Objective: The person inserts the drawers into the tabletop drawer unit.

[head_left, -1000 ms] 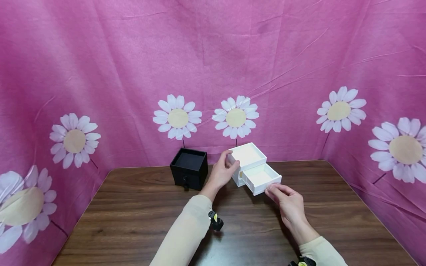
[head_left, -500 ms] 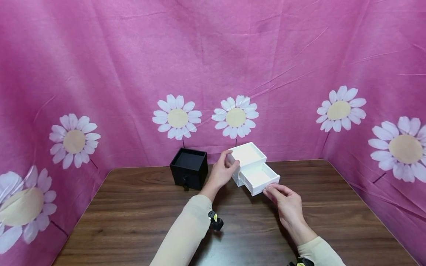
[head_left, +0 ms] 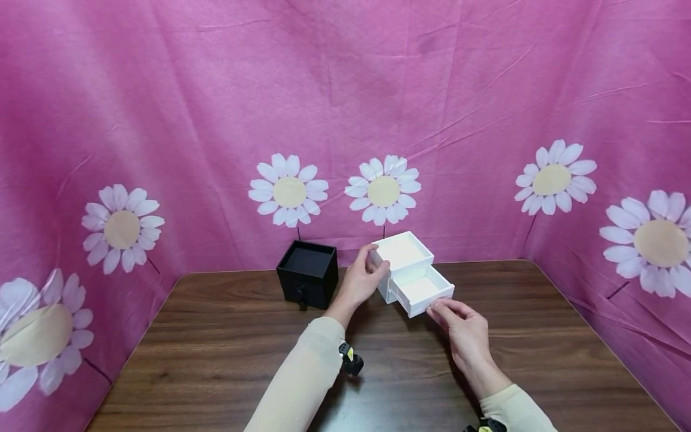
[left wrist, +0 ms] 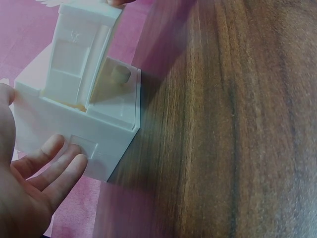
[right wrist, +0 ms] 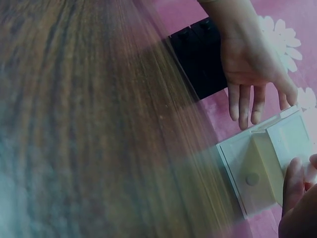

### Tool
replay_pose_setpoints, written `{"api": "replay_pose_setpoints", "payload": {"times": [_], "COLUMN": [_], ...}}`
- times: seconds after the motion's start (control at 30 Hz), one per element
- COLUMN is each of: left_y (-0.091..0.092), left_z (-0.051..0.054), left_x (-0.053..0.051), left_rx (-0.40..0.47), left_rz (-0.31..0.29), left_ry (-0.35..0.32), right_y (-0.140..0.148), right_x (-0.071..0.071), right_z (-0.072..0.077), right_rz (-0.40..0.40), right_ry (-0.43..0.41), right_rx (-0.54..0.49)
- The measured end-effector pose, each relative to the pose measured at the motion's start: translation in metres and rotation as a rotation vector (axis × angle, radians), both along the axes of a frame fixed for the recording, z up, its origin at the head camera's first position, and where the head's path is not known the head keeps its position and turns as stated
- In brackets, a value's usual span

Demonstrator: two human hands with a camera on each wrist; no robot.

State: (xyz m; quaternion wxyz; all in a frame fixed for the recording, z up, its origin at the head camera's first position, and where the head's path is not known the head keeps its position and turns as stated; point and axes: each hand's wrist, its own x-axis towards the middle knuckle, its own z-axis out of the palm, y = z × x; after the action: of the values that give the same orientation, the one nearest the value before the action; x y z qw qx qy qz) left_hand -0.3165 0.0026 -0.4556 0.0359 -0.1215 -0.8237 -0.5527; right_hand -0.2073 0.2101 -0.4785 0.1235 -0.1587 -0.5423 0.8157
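A small white drawer box (head_left: pixel 402 251) with a shallow tray top stands at the back of the table, turned at an angle. Its upper drawer (head_left: pixel 423 287) is pulled out, and no contents show in it. Below that, a lower drawer with a round knob (left wrist: pixel 120 75) sits in the box. My left hand (head_left: pixel 360 281) holds the box by its left side, thumb and forefinger at the top edge, other fingers against the side wall (left wrist: pixel 44 116). With thumb and fingertips, my right hand (head_left: pixel 468 335) pinches the pulled-out drawer's front; the exact grip point is hidden by the fingers.
A black drawer box (head_left: pixel 306 275) with a recessed top and a dark knob stands left of the white one, close to my left forearm. The brown wooden table (head_left: pixel 227 360) is bounded by a pink cloth (head_left: pixel 345 90) printed with daisies.
The pulled-out drawer has shifted slightly to the left, together with my right hand. My left hand keeps its place on the box.
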Motion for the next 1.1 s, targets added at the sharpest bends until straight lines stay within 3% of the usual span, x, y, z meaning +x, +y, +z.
{"api": "replay_pose_setpoints", "payload": {"times": [0.4,1.1], "left_y": [0.000,0.000], "left_z": [0.000,0.000], "left_x": [-0.001,0.000], "left_rx": [0.000,-0.009], "left_rz": [0.003,0.007], "left_ry": [0.010,0.002], "right_y": [-0.001,-0.011], "right_x": [-0.003,-0.031], "right_z": [0.002,-0.005], "right_rz": [0.033,0.031], "right_ry": [0.000,0.011], "right_rx": [0.024,0.023]}}
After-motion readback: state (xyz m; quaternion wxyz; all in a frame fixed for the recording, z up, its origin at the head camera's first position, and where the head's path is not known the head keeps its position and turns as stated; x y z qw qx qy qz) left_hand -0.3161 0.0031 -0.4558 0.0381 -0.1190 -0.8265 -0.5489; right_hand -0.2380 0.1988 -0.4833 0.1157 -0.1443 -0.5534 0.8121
